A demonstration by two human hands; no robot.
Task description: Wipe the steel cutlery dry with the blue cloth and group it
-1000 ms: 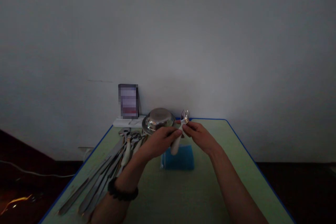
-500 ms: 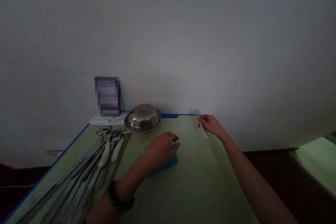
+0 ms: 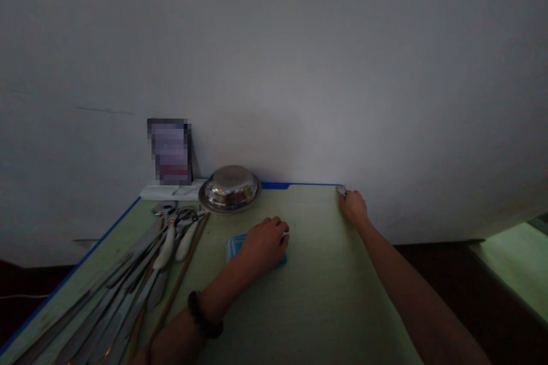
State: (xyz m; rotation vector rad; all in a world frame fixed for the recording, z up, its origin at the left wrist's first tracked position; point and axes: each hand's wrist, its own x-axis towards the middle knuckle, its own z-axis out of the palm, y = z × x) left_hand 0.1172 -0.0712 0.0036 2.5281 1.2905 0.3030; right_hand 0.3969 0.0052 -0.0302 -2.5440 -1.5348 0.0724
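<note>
My right hand (image 3: 354, 207) is at the far right corner of the table. Its fingers are closed on a slim utensil (image 3: 341, 190) with a shiny metal end; its white handle is now hidden by the hand, and I cannot make out its exact kind. My left hand (image 3: 266, 244), dark beaded bracelet on the wrist, lies over a flat blue item (image 3: 234, 244) with pale stripes, perhaps a folded cloth or a packet. Its fingers are curled in with the thumb close to them. A small whitish spot shows between them, too unclear to name.
An upturned metal bowl (image 3: 231, 189) stands at the back. Left of it, a blurred tablet-like screen (image 3: 171, 153) leans on the wall above a white strip (image 3: 165, 192). Long metal utensils, some with white handles (image 3: 165, 248), and a wooden stick (image 3: 182, 271) cover the table's left side.
My right hand has moved right to the table corner with the utensil, whose handle no longer shows. My left hand's fingers have drawn together over the blue item. The view has shifted slightly.
</note>
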